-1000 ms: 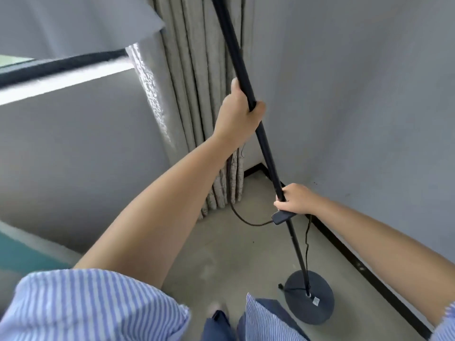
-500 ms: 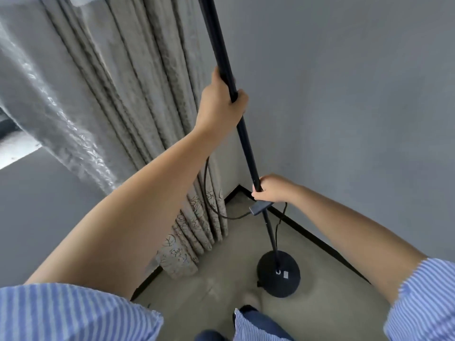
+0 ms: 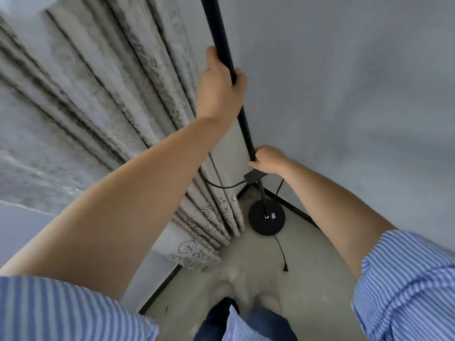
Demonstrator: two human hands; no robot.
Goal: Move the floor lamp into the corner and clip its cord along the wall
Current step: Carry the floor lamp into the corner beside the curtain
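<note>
At the floor's corner, the floor lamp (image 3: 266, 216) stands beside the curtain (image 3: 138, 99), left hand (image 3: 219, 89) and right hand (image 3: 268, 159) clasping its pole, cord (image 3: 280, 249) trailing loose across the floor (image 3: 295, 286).

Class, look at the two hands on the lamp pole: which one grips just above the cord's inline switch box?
The right hand, low on the pole; the left hand grips much higher.

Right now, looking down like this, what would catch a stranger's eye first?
The black lamp pole, running up the middle, gripped high by the left hand and lower by the right hand. Its round base stands in the corner beside the patterned curtain, and the cord trails loose across the floor.
</note>
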